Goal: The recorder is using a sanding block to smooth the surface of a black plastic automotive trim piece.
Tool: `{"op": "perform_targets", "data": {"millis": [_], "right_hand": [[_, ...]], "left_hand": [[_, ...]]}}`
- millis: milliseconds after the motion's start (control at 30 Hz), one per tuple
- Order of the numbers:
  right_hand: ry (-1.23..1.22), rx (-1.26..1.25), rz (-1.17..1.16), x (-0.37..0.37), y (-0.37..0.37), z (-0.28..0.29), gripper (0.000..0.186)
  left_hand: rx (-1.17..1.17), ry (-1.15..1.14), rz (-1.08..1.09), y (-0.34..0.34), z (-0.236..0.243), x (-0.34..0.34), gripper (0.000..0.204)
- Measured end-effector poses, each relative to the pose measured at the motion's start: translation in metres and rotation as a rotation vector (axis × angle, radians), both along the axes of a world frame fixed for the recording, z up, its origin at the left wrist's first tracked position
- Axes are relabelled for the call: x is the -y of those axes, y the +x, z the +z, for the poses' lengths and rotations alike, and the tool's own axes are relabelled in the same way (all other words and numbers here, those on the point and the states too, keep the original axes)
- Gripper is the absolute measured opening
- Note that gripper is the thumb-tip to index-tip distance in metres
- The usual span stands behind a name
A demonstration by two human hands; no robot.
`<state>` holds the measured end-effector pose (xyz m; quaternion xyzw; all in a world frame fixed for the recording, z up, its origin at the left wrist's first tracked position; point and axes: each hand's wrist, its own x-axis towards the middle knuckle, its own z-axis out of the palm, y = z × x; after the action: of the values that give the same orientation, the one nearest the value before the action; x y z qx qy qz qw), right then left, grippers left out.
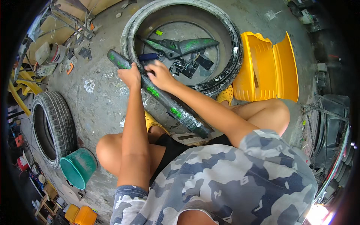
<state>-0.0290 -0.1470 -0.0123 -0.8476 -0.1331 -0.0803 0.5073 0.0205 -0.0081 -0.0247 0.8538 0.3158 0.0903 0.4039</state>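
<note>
A long dark plastic panel [164,99] with green paint marks slants from the tire's left side down to my lap. My left hand [130,76] is wrapped round its upper part. Beside it, my right hand [162,76] is curled against the panel, its fingertips blurred; what is in it, if anything, cannot be made out. Past my hands lies a big tire [233,71] on its side. Inside the tire rest a second dark panel [197,45] with green marks, several dark sheet pieces [190,69] and a dark blue object [148,56].
Yellow plastic body panels [265,69] stand right of the tire. On the left are an upright tire [54,127] and a green bucket [78,168]. Clutter and a metal frame [71,18] line the far left. Dark parts [330,131] crowd the right edge.
</note>
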Motion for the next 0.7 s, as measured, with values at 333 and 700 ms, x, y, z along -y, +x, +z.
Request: {"op": "perform_targets", "data": {"millis": [333,700], "right_hand": [[0.662,-0.515,-0.25,0.068,-0.005,0.004,0.029],[0.046,-0.109,-0.013,0.026,-0.084,0.035,0.027]], "left_hand": [[0.217,-0.447,-0.111,-0.005,-0.024,-0.034,0.071],[0.415,-0.599,0.14,-0.041,-0.024,-0.021,0.049]]}}
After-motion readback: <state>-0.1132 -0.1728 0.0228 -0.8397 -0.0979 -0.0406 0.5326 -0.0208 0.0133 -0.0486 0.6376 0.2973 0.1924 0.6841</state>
